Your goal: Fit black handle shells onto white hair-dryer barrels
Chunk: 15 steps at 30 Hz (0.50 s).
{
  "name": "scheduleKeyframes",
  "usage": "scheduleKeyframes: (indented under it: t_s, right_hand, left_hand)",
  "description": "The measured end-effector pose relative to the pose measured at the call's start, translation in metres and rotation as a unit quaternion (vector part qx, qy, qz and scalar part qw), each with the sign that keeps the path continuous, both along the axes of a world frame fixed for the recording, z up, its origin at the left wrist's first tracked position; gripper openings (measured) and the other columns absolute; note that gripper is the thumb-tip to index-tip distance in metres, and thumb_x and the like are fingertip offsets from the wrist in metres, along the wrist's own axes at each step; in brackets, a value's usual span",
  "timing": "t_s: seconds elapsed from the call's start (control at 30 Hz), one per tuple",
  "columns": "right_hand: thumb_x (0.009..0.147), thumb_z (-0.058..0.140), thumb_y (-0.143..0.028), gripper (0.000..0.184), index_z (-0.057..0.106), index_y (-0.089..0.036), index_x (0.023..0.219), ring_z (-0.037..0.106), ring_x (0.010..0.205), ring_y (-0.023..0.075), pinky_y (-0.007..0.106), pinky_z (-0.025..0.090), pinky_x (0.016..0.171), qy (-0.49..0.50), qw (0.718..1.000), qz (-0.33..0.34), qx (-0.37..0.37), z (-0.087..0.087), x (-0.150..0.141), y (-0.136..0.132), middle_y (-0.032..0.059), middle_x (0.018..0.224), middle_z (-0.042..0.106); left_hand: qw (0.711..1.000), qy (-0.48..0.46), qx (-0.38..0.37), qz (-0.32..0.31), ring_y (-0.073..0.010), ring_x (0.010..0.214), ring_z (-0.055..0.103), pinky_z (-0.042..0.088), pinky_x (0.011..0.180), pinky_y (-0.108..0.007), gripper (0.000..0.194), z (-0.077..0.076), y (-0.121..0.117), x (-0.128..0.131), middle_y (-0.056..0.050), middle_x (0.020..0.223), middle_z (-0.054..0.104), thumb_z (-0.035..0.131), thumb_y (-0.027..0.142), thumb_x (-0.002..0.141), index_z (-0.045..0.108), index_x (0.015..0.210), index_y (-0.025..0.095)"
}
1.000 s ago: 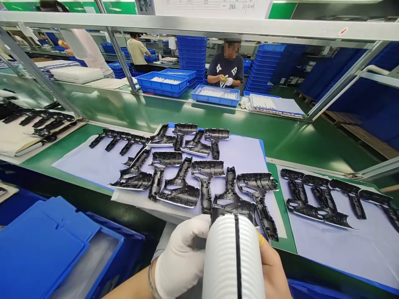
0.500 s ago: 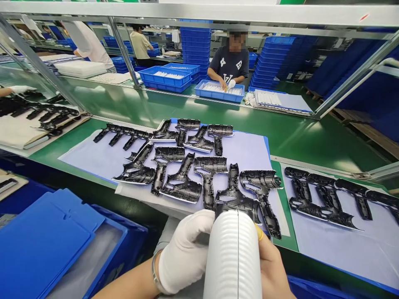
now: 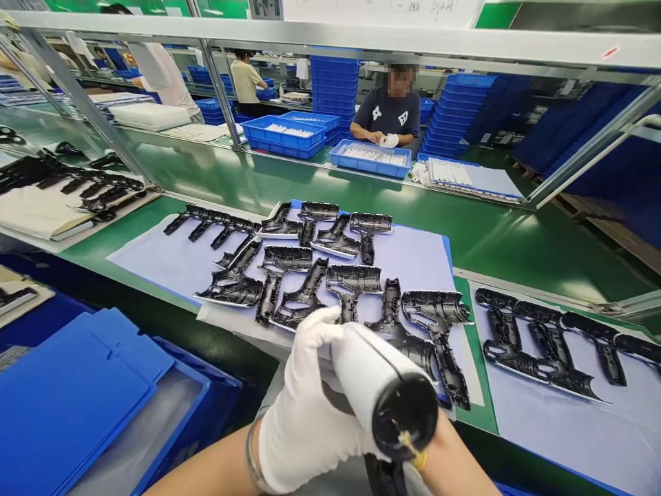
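Both my hands hold a white ribbed plastic barrel housing (image 3: 369, 375) with a black open end (image 3: 405, 417) facing me. My left hand (image 3: 307, 406), in a white glove, grips its upper side. My right hand (image 3: 454, 468), with a yellow finger cot (image 3: 416, 451), holds the end nearest me, partly hidden behind the barrel. A black part shows below the barrel, mostly cut off by the frame's bottom edge. Just beyond my hands, glossy black pistol-shaped plastic shells (image 3: 351, 286) with bright edges lie on a lilac sheet (image 3: 407, 258). My left glove overlaps the nearest ones.
More black shells (image 3: 531, 344) lie on a second lilac sheet (image 3: 568, 427) to the right. A blue crate with a lid (image 3: 77, 406) stands at lower left. Beyond the green bench (image 3: 516, 248), a co-worker's gloved hand (image 3: 390, 141) is over a blue tray (image 3: 369, 162).
The white barrel has tipped over, turning its black open end toward me and down to the right. My left hand has risen. The view has shifted slightly.
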State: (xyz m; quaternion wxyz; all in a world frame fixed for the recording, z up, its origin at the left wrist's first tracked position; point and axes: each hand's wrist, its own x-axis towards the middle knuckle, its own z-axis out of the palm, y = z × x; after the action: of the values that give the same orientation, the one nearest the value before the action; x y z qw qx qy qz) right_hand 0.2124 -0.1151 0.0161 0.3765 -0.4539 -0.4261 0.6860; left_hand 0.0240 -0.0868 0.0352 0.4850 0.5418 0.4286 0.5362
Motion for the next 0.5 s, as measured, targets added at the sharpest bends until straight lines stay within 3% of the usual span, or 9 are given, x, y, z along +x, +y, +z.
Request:
scheduleKeyframes:
  t_s: [0.07, 0.13, 0.2, 0.27, 0.33, 0.4, 0.5]
  right_hand:
    - [0.067, 0.084, -0.063, 0.071, 0.066, -0.019, 0.120, 0.070, 0.093, 0.0295, 0.035, 0.058, 0.074, 0.056, 0.995, 0.058, -0.051, 0.009, -0.003, 0.006, 0.0125, 0.102, 0.074]
    - [0.066, 0.085, -0.061, 0.064, 0.070, -0.016, 0.110, 0.072, 0.078, 0.0252, 0.030, 0.057, 0.065, 0.127, 0.981, 0.102, -0.103, 0.015, -0.006, 0.010, 0.0102, 0.090, 0.074]
    - [0.067, 0.085, -0.057, 0.055, 0.072, -0.014, 0.100, 0.069, 0.064, 0.0187, 0.026, 0.055, 0.060, 0.188, 0.965, 0.118, -0.139, 0.016, -0.008, 0.011, 0.0068, 0.079, 0.071]
    - [0.071, 0.083, -0.058, 0.051, 0.072, -0.013, 0.091, 0.064, 0.056, 0.0127, 0.021, 0.051, 0.057, 0.196, 0.962, 0.116, -0.150, 0.016, -0.005, 0.011, 0.0038, 0.072, 0.067]
    - [0.079, 0.073, -0.066, 0.055, 0.072, -0.012, 0.087, 0.061, 0.058, 0.0121, 0.020, 0.049, 0.058, 0.133, 0.976, 0.115, -0.128, 0.020, 0.000, 0.011, 0.0032, 0.069, 0.065]
    - [0.084, 0.062, -0.072, 0.061, 0.072, -0.013, 0.088, 0.061, 0.065, 0.0156, 0.025, 0.050, 0.064, 0.037, 0.988, 0.120, -0.090, 0.027, 0.005, 0.011, 0.0054, 0.074, 0.065]
    - [0.085, 0.059, -0.073, 0.060, 0.073, -0.016, 0.097, 0.061, 0.075, 0.0193, 0.030, 0.050, 0.072, -0.032, 0.987, 0.144, -0.071, 0.038, 0.002, 0.009, 0.0076, 0.086, 0.066]
  left_hand:
    - [0.998, 0.026, 0.026, -0.059, -0.0386, 0.130, 0.050, 0.033, 0.115, -0.043, 0.111, 0.011, 0.004, -0.012, -0.011, 0.145, 0.051, 0.101, 0.016, 0.030, 0.057, 0.131, 0.028]
    - [0.987, 0.040, -0.034, -0.154, -0.0373, 0.120, 0.058, 0.040, 0.109, -0.042, 0.115, 0.024, 0.009, -0.021, -0.010, 0.133, 0.061, 0.101, 0.022, 0.034, 0.052, 0.139, 0.028]
    - [0.975, 0.039, -0.096, -0.196, -0.0312, 0.102, 0.065, 0.050, 0.095, -0.037, 0.103, 0.034, 0.014, -0.024, -0.007, 0.118, 0.068, 0.097, 0.027, 0.048, 0.051, 0.139, 0.029]
    - [0.976, 0.015, -0.118, -0.183, -0.0249, 0.092, 0.065, 0.051, 0.085, -0.031, 0.076, 0.038, 0.019, -0.020, -0.004, 0.106, 0.070, 0.090, 0.028, 0.063, 0.057, 0.131, 0.027]
    - [0.977, -0.047, -0.139, -0.157, -0.0194, 0.083, 0.063, 0.050, 0.075, -0.027, 0.045, 0.033, 0.023, -0.013, -0.003, 0.094, 0.070, 0.082, 0.030, 0.075, 0.063, 0.115, 0.023]
    - [0.955, -0.151, -0.197, -0.165, -0.0160, 0.070, 0.060, 0.047, 0.064, -0.026, 0.026, 0.023, 0.025, -0.006, -0.003, 0.080, 0.067, 0.074, 0.038, 0.084, 0.066, 0.097, 0.018]
    - [0.890, -0.294, -0.286, -0.200, -0.0168, 0.062, 0.062, 0.047, 0.060, -0.028, 0.038, 0.003, 0.024, 0.000, -0.005, 0.069, 0.065, 0.067, 0.051, 0.085, 0.065, 0.086, 0.013]
